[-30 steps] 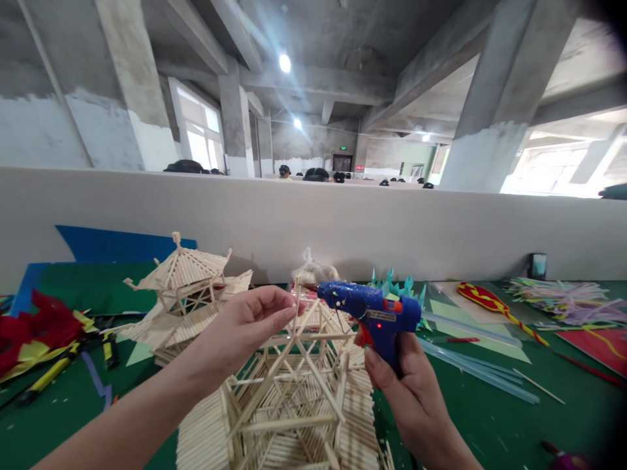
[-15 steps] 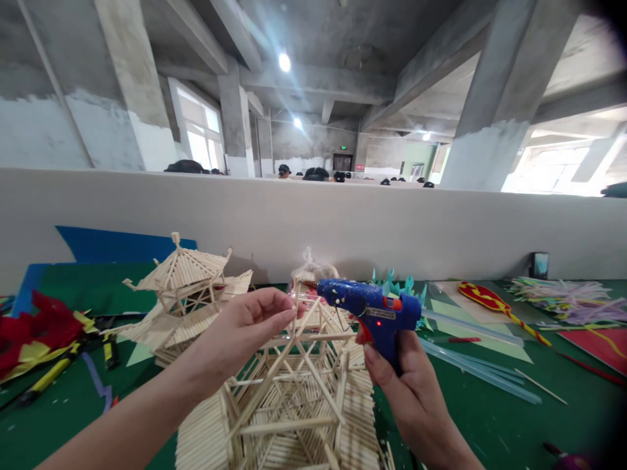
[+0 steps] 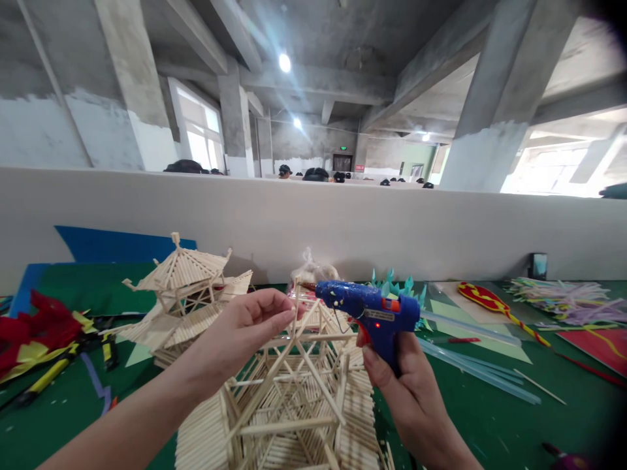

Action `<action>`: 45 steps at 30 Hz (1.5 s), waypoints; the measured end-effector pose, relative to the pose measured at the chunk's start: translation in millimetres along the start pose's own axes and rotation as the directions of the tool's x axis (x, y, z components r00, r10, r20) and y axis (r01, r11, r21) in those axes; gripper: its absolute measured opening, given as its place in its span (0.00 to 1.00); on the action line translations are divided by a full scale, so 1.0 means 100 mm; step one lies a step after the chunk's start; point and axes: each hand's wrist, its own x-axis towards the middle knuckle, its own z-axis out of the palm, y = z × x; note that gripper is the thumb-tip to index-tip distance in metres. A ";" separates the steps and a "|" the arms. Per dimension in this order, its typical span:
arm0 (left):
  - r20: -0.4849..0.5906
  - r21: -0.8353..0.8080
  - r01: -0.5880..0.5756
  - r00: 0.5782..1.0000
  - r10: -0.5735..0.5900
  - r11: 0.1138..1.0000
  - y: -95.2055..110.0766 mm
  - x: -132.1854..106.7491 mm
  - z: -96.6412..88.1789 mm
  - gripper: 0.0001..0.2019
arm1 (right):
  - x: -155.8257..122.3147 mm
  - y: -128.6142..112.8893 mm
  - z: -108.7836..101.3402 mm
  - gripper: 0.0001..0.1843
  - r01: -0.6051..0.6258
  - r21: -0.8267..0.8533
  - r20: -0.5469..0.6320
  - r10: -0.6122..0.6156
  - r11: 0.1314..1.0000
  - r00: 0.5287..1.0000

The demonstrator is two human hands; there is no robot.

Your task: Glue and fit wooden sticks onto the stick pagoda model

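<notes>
Wooden sticks make up everything you are working on, so treat the frame as fragile. Starting at the left, your left hand (image 3: pixel 249 326) pinches a thin upright stick (image 3: pixel 296 295) between thumb and fingertips at the top of the stick roof frame (image 3: pixel 289 398), which sits on the table right in front of you, between your two forearms. Hold that pinch light and steady; I judge that squeezing harder could flex the stick or shift joints below. To the right, your right hand (image 3: pixel 409 385) is wrapped around the grip of the blue glue gun (image 3: pixel 369 313), a finger at the red trigger, nozzle pointing left and close to the stick. A small bead at the joint should do, with the nozzle kept off your fingertips.

Green covering lies over the table (image 3: pixel 490 418). At far left sit red and yellow paper scraps (image 3: pixel 34 333), then a finished stick pavilion (image 3: pixel 183 294) behind your left hand, clear glue sticks (image 3: pixel 470 362) right of the gun, and coloured strips (image 3: pixel 563 297) at far right. A pale partition wall (image 3: pixel 343 222) runs behind, under bare concrete beams and ceiling lights.
</notes>
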 end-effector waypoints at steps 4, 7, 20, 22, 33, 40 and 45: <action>0.003 -0.004 0.001 1.000 -0.001 1.000 -0.01 -0.01 0.00 0.10 | -0.03 0.01 0.00 0.10 -0.005 0.005 -0.004 0.005 1.000 1.000; -0.002 -0.011 0.005 1.000 -0.005 1.000 -0.01 -0.01 0.00 0.10 | -0.04 0.02 0.00 0.09 -0.005 0.005 -0.023 0.005 1.000 1.000; -0.005 0.029 -0.008 1.000 0.008 1.000 -0.01 -0.01 0.00 0.10 | 0.04 -0.05 0.00 0.09 0.006 0.007 -0.050 -0.005 1.000 0.999; -0.003 0.031 -0.008 1.000 0.008 0.999 -0.01 0.00 -0.01 0.10 | 0.06 -0.06 -0.01 0.09 0.009 -0.002 -0.047 -0.009 1.000 0.999; -0.005 0.007 0.012 1.000 -0.012 1.000 -0.03 -0.02 0.00 0.10 | -0.03 0.02 0.02 0.09 -0.027 -0.006 -0.036 0.027 1.000 0.999; -0.005 0.018 0.013 1.000 -0.013 1.000 -0.02 0.00 0.00 0.11 | -0.04 0.05 0.01 0.10 -0.016 -0.010 -0.029 0.015 1.000 0.999; -0.006 0.002 0.016 1.000 -0.016 1.000 -0.03 0.01 0.00 0.11 | -0.05 0.05 0.01 0.11 -0.024 -0.004 -0.023 0.024 1.000 0.999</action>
